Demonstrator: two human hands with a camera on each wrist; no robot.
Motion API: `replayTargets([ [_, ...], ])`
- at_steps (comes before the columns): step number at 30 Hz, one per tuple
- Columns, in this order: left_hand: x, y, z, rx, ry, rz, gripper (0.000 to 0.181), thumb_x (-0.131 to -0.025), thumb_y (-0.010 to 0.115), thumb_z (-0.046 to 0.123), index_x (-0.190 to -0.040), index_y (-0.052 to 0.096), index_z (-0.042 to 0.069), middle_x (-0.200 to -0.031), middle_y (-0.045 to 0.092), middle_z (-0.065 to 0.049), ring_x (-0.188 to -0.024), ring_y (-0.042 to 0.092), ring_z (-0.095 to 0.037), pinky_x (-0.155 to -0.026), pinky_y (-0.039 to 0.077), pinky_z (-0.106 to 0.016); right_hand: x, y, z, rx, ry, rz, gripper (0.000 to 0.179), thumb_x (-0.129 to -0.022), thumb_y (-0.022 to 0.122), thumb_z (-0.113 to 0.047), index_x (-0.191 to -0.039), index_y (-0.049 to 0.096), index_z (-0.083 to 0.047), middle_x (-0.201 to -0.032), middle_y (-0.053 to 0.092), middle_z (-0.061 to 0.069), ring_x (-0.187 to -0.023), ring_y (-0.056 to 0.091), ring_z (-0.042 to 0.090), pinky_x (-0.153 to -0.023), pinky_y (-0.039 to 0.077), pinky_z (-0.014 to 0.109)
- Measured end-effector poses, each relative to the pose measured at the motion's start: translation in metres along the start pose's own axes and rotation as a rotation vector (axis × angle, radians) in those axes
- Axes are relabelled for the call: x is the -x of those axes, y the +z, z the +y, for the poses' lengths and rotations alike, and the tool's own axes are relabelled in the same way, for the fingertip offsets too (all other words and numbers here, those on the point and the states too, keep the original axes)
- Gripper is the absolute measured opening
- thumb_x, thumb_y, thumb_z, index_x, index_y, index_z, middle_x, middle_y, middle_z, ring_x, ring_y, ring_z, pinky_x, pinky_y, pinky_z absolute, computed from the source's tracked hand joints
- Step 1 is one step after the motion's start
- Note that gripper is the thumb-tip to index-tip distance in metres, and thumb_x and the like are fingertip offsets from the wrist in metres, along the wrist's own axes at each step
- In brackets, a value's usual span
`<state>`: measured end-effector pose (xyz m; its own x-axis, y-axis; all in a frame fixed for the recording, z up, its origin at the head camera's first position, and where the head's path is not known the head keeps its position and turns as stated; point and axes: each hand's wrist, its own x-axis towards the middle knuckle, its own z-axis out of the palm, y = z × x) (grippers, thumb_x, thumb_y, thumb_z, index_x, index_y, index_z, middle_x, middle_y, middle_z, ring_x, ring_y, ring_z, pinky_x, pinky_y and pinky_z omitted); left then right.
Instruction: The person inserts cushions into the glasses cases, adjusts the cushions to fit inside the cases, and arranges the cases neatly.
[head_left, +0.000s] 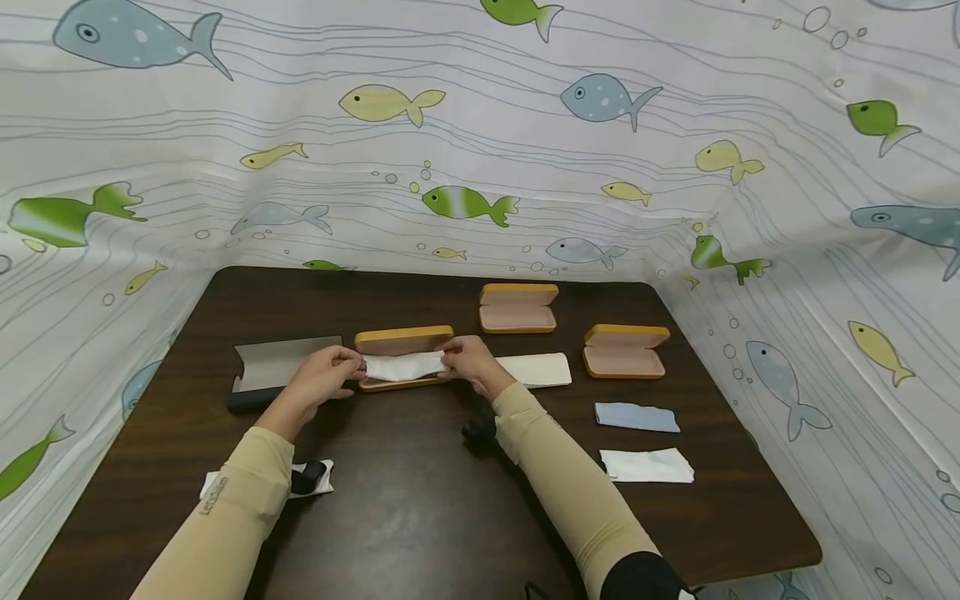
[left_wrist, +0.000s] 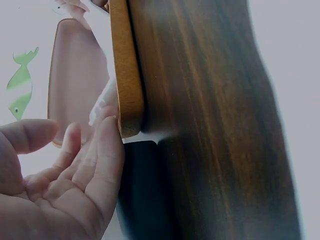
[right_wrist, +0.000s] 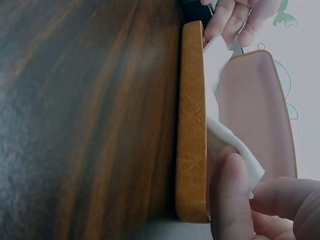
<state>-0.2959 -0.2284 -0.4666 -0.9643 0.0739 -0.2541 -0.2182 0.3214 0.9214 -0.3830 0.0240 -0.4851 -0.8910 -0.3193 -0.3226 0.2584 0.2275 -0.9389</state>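
A folded white cloth [head_left: 405, 365] lies lengthwise in the opened tan glasses case [head_left: 403, 337], whose pinkish lid stands up behind it. My right hand [head_left: 474, 365] pinches the cloth's right end between thumb and fingers; in the right wrist view that end of the cloth [right_wrist: 237, 142] rises above the case's front wall [right_wrist: 192, 125]. At the other end, my left hand [head_left: 318, 379] touches the cloth with its fingertips. The left wrist view shows its thumb [left_wrist: 30, 135] spread away from the fingers, which reach in beside the case's end.
A dark case with a grey lining [head_left: 281, 362] stands open at the left. Two more tan cases [head_left: 517, 310], [head_left: 625, 352] stand open at the right. A cream cloth [head_left: 536, 370], a blue cloth [head_left: 637, 417] and a white cloth [head_left: 647, 466] lie nearby; another white cloth [head_left: 324, 479] lies below the left forearm.
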Motion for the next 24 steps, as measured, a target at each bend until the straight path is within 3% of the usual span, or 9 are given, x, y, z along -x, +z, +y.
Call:
replayTargets([
  [4, 0.0, 0.002, 0.001, -0.03, 0.016, 0.013, 0.04, -0.109, 0.041, 0.02, -0.136, 0.047, -0.009, -0.135, 0.056, -0.029, -0.124, 0.058, -0.039, -0.094, 0.056, -0.046, 0.003, -0.001, -0.002, 0.011, 0.006, -0.003, 0.031, -0.1, 0.053, 0.009, -0.13, 0.061, 0.01, -0.125, 0.055, 0.025, -0.097, 0.066, 0.032, -0.078, 0.061, 0.031],
  [7, 0.001, 0.004, 0.002, -0.087, 0.048, 0.06, 0.039, -0.109, 0.042, 0.02, -0.133, 0.05, -0.009, -0.129, 0.058, -0.029, -0.115, 0.061, -0.039, -0.088, 0.058, -0.043, 0.005, -0.001, -0.003, 0.03, 0.0, -0.009, 0.033, -0.101, 0.051, 0.008, -0.132, 0.06, 0.01, -0.128, 0.054, 0.025, -0.095, 0.067, 0.03, -0.078, 0.061, 0.03],
  [10, 0.003, 0.005, 0.005, -0.202, 0.105, 0.12, 0.036, -0.107, 0.044, 0.019, -0.129, 0.055, -0.008, -0.121, 0.061, -0.027, -0.101, 0.063, -0.036, -0.081, 0.057, -0.042, 0.005, 0.0, -0.003, 0.045, -0.012, -0.002, 0.033, -0.102, 0.05, 0.006, -0.133, 0.059, 0.01, -0.13, 0.053, 0.025, -0.093, 0.066, 0.028, -0.078, 0.061, 0.029],
  [13, 0.004, 0.007, 0.008, -0.319, 0.163, 0.157, 0.033, -0.105, 0.047, 0.018, -0.124, 0.059, -0.005, -0.121, 0.062, -0.026, -0.1, 0.061, -0.037, -0.083, 0.052, -0.047, 0.006, 0.001, -0.004, 0.071, -0.017, 0.004, 0.033, -0.103, 0.049, 0.003, -0.134, 0.058, 0.009, -0.134, 0.052, 0.025, -0.098, 0.064, 0.028, -0.08, 0.06, 0.03],
  [18, 0.005, 0.012, 0.009, -0.416, 0.231, 0.153, 0.03, -0.104, 0.051, 0.016, -0.122, 0.062, -0.004, -0.121, 0.064, -0.026, -0.109, 0.059, -0.04, -0.093, 0.048, -0.056, 0.01, 0.002, -0.007, 0.121, -0.018, -0.009, 0.035, -0.105, 0.049, -0.004, -0.138, 0.056, 0.007, -0.141, 0.05, 0.023, -0.121, 0.057, 0.033, -0.085, 0.059, 0.033],
  [24, 0.005, 0.016, 0.006, -0.431, 0.228, 0.108, 0.03, -0.104, 0.052, 0.016, -0.123, 0.063, -0.004, -0.123, 0.064, -0.027, -0.114, 0.058, -0.043, -0.094, 0.048, -0.058, 0.023, 0.003, -0.015, 0.285, -0.07, -0.017, 0.042, -0.107, 0.048, -0.012, -0.145, 0.05, 0.005, -0.147, 0.051, 0.022, -0.129, 0.054, 0.034, -0.101, 0.051, 0.046],
])
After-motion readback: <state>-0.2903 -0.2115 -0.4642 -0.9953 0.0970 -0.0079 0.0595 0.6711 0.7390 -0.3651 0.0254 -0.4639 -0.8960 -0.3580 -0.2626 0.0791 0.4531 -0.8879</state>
